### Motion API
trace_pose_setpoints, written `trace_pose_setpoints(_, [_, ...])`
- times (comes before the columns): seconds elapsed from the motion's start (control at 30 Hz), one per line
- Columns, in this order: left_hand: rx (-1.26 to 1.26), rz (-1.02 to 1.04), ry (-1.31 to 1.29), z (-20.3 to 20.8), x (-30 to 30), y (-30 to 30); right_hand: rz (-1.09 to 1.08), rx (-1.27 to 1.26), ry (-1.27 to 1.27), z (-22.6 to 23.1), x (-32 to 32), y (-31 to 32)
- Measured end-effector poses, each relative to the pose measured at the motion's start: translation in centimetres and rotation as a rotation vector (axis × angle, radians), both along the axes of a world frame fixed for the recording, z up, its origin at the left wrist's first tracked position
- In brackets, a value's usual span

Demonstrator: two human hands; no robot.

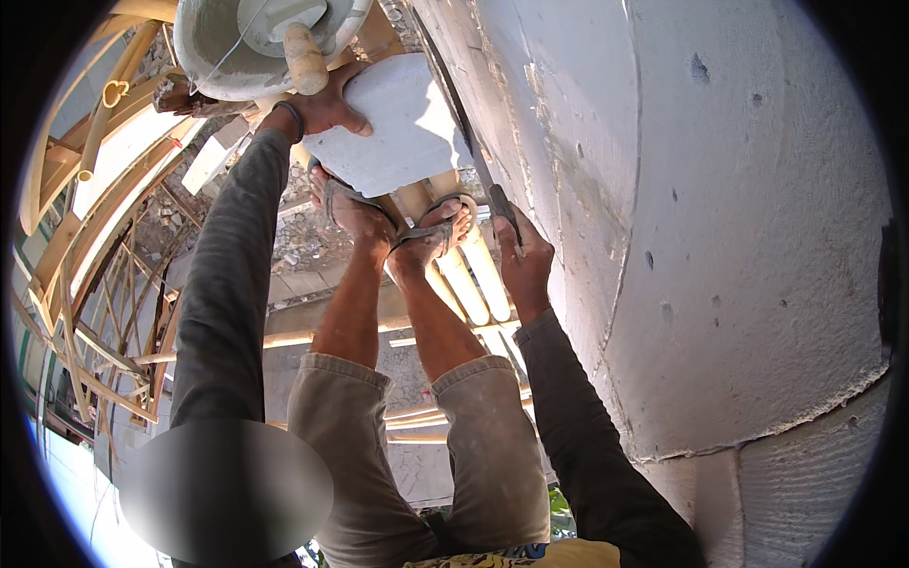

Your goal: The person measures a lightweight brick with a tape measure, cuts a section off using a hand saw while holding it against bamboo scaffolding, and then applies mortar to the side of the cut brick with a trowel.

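My left hand (327, 106) holds a pale grey-white block (393, 142) by its left side, thumb spread over the top face. The block lies in front of my feet, above bamboo poles. My right hand (524, 254) is closed round the dark handle of a long thin-bladed tool (469, 137). Its blade, seen nearly edge-on, runs away from me between the block's right edge and the plastered wall; I cannot tell whether it touches either. Just beyond my left hand is a bucket (204, 71), with a rounded wooden handle (305, 59) sticking out.
A rough plastered wall (739, 189) fills the right side. My sandalled feet (431, 232) stand on bamboo poles (483, 275). Bamboo and timber framing (71, 256) rises at the left. Rubble (298, 232) shows on the ground below.
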State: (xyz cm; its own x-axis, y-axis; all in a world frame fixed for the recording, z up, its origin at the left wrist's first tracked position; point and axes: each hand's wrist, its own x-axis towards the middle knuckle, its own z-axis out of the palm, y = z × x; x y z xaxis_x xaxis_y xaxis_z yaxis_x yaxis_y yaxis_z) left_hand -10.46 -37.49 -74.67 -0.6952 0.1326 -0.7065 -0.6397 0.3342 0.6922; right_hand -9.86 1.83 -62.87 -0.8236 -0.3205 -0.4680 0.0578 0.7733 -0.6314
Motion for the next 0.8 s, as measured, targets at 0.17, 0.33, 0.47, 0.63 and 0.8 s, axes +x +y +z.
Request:
trace_pose_setpoints(0.17, [-0.087, -0.026, 0.067, -1.0, 0.7, -0.1, -0.010, -0.010, 0.039, -1.1, -0.3, -0.3])
trace_pose_setpoints(0.33, [0.016, 0.043, 0.003, -1.7, -0.3, 0.3, -0.014, -0.022, 0.050, -1.6, -1.2, 0.3])
trace_pose_setpoints(0.47, [0.039, 0.038, 0.011, -3.0, 1.5, -0.7, 0.032, -0.074, 0.080, -0.1, 0.5, 0.2])
trace_pose_setpoints(0.63, [-0.001, -0.044, 0.015, -2.3, -0.5, 0.4, 0.065, 0.027, -0.044, -3.6, -2.8, -0.9])
trace_pose_setpoints(0.8, [0.020, 0.010, -0.011, -1.7, 1.3, -1.3, -0.048, -0.115, -0.001, -1.4, 0.5, -1.3])
